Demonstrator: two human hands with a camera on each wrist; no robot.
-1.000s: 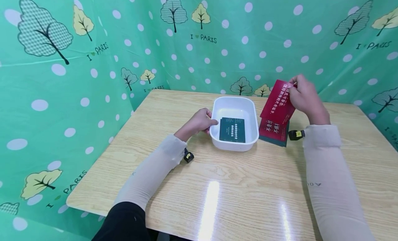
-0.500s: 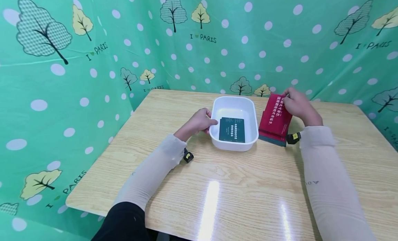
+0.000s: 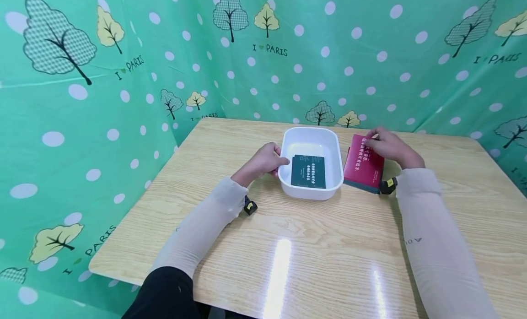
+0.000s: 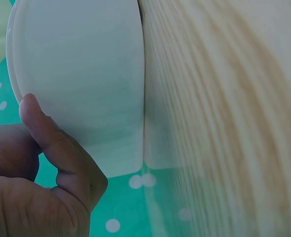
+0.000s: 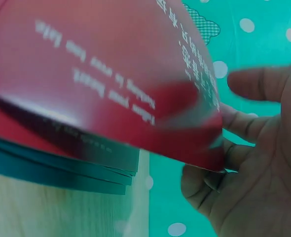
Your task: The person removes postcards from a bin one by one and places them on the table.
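My left hand [image 3: 265, 159] pinches the left rim of a white plastic tub [image 3: 309, 193], thumb on the rim and fingers against the outside. In the tub lie dark green notebooks [image 3: 309, 172] with white lettering. Right of it, a red notebook [image 3: 362, 161] lies on top of a stack. My right hand [image 3: 389, 147] is at its far right corner. The right wrist view shows my thumb apart from the bowed red cover and the other fingers right at its edge. Under it are another red cover and several green notebooks [image 5: 52, 173].
Everything stands on a light wood table [image 3: 329, 250]. Behind and to the left hangs a green curtain [image 3: 164, 58] with white dots and printed trees. A small black wrist camera [image 3: 388, 185] sits close to the stack's right edge.
My right hand has lowered the red notebook from above onto the stack, and its thumb now stands off the cover. The left hand and tub have stayed in place.
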